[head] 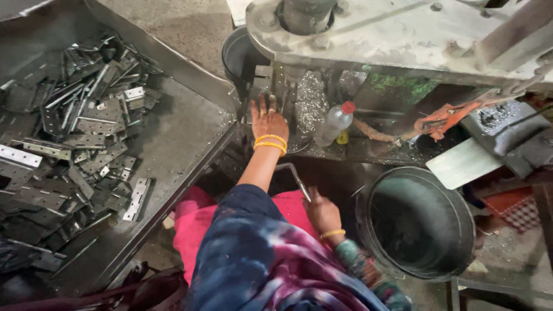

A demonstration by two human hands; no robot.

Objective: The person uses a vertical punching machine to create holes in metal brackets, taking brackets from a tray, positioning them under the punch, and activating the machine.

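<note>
The press machine (403, 34) fills the top of my view, with a sloped metal tray (173, 144) of flat hinge plates (75, 132) well left. A dark bucket (417, 222) sits at right. My left hand (268, 121) lies spread flat at the die, where any workpiece is hidden. My right hand (321, 212) is closed on the bent lever handle (294, 175). The plates look stiff, thin and sharp-edged, best pinched by their long edges. A plastic bottle (335, 122) crowds the die.

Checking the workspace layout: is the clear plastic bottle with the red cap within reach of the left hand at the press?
Probably yes. The left hand rests just beside the clear plastic bottle with the red cap, with nothing visible between them.
</note>
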